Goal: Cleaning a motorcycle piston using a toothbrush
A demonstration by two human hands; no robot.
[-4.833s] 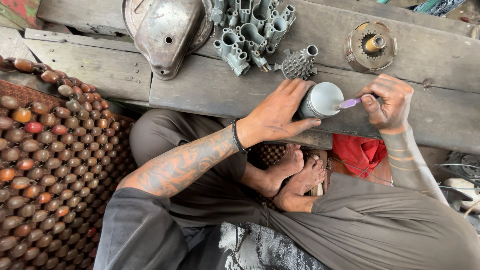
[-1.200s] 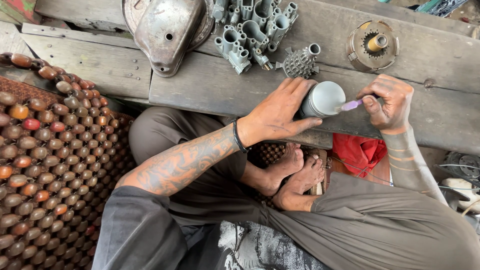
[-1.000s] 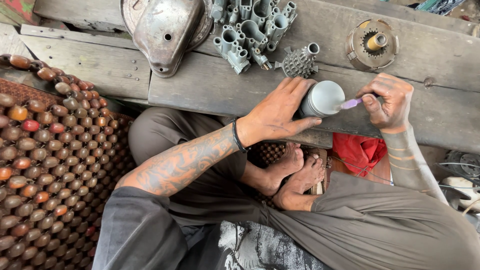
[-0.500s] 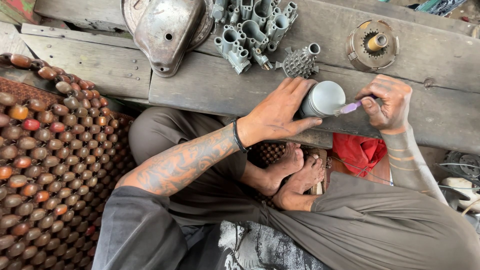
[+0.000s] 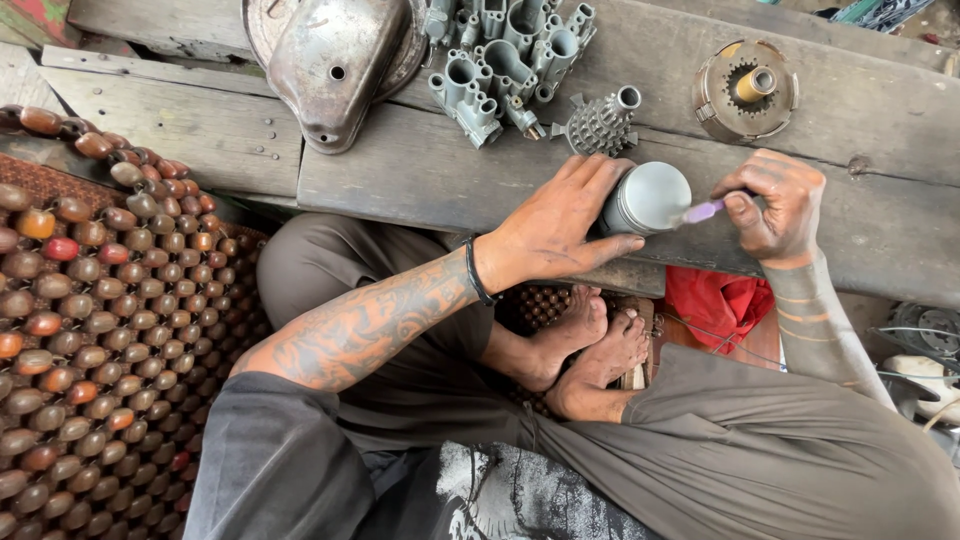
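At the wooden bench's (image 5: 400, 170) near edge, the left hand (image 5: 560, 232) grips a grey metal cylinder (image 5: 648, 198); the right hand (image 5: 775, 205) pinches a purple-handled tool (image 5: 703, 211) against it.

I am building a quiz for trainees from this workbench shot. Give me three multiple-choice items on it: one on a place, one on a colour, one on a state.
1. Where does the round gear-like part with the brass centre lie?
A. On the wooden plank, beyond the right hand
B. On the beaded mat
C. In the person's lap

2. What colour is the small tool's tip?
A. Green
B. Purple
C. Yellow

3. How is the grey metal cylinder held?
A. Lying loose on the plank
B. Gripped by both hands
C. Gripped by the left hand alone

Answers: 1 A, the gear-like part sits on the plank above the right hand. 2 B, the tool shows purple. 3 C, the left hand wraps the cylinder; the right pinches only the tool.
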